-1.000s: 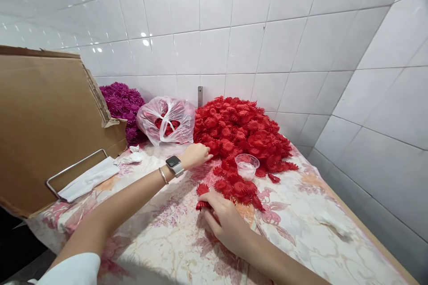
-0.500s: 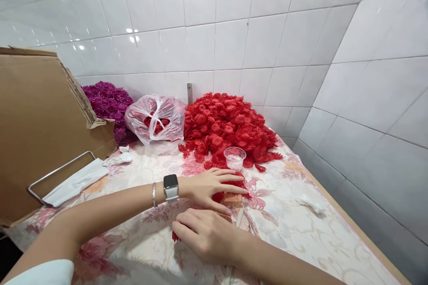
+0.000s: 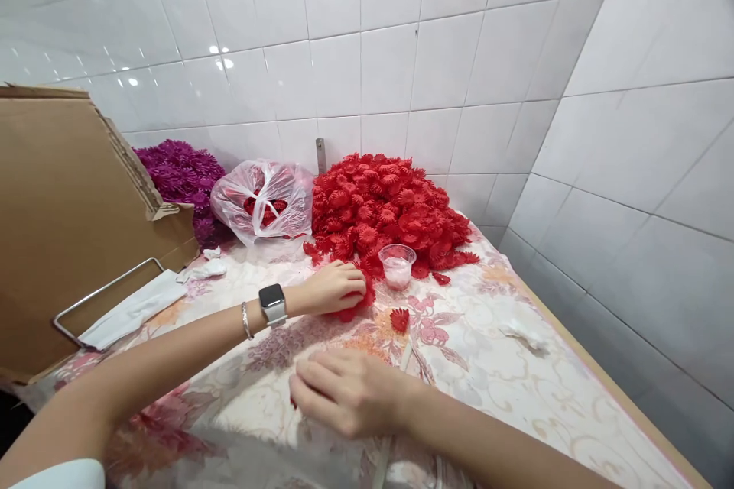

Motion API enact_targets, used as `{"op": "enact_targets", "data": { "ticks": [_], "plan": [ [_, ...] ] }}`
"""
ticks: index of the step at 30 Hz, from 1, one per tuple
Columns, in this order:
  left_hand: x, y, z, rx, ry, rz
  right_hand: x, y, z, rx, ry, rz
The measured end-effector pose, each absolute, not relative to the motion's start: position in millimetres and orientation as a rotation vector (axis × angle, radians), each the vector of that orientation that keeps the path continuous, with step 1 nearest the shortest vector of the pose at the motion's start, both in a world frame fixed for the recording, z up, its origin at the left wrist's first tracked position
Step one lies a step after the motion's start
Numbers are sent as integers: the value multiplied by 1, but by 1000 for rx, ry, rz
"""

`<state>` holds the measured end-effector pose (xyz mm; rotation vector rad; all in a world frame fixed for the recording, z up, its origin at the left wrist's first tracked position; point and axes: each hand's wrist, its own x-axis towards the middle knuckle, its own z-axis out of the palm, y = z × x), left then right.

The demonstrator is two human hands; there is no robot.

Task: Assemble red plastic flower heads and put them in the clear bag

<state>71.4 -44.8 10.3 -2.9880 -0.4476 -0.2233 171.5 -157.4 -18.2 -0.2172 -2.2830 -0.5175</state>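
Observation:
My left hand (image 3: pixel 333 289), with a watch and a bracelet on its wrist, is closed over some red fabric flower pieces (image 3: pixel 362 298) just in front of the large red pile (image 3: pixel 395 206). Nearer to me, my right hand (image 3: pixel 351 391) has its fingers curled in above the tablecloth. A tiny bit of red flower piece (image 3: pixel 293 402) peeks out at those fingertips; the rest is hidden. One loose red flower piece (image 3: pixel 400 320) lies between the hands, to their right. A clear plastic cup (image 3: pixel 397 267) with whitish contents stands at the pile's front.
A tied plastic bag (image 3: pixel 267 202) with red pieces inside and a purple flower pile (image 3: pixel 182 176) line the tiled wall. At left stands a cardboard box (image 3: pixel 74 229), beside a wire frame and white paper (image 3: pixel 134 309). Crumpled white plastic (image 3: pixel 524 335) lies at right.
My left hand has drawn back to the left and curled its fingers, sweeping red flower pieces along. One piece stays behind. My right hand keeps nearly the same place, with less red showing at its fingertips.

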Motion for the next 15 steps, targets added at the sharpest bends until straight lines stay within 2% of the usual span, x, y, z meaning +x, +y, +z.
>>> {"op": "enact_targets", "data": {
  "ticks": [4,8,12,15],
  "plan": [
    [47,-47,15,-2994,-635,-307,200,-135,3,-483,-1942,-252],
    [42,-63,9,-3100,-806,-204,246,-108,23,-888,-1475,-178],
    [62,-83,-5,-3180,-1068,-29,280,-94,28,-1010,-1166,-131],
    [86,-91,-16,-3132,-1246,-161,291,-91,27,-1054,-1127,-125]
  ]
}}
